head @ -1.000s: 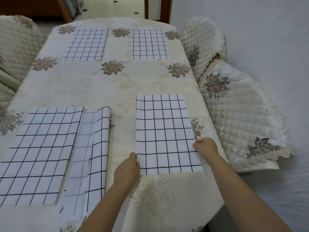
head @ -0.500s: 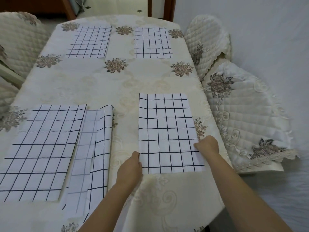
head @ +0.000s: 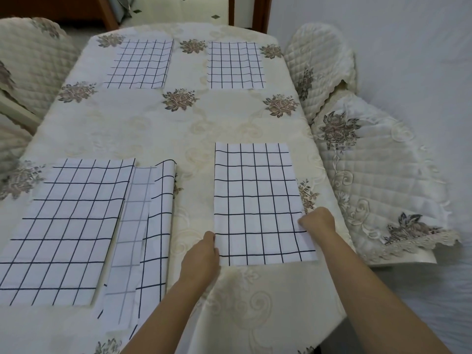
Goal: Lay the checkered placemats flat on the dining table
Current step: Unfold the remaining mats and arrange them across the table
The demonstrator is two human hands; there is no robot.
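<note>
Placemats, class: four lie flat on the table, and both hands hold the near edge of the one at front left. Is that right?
Not quite. The head view shows the left hand and right hand on the front-right placemat, not the front-left placemat. Four lie flat on the table, as stated.

Fingertips of the left hand [head: 200, 254] lie curled out of sight at the left edge of the near-right placemat [head: 258, 203]; those of the right hand [head: 318, 222] are hidden likewise at its right edge, so neither grip can be confirmed. Both forearms are cut off by the bottom edge. The near-left placemat [head: 63, 231] runs past the left edge. The folded placemats [head: 143, 238] conceal their own lower layers.
</note>
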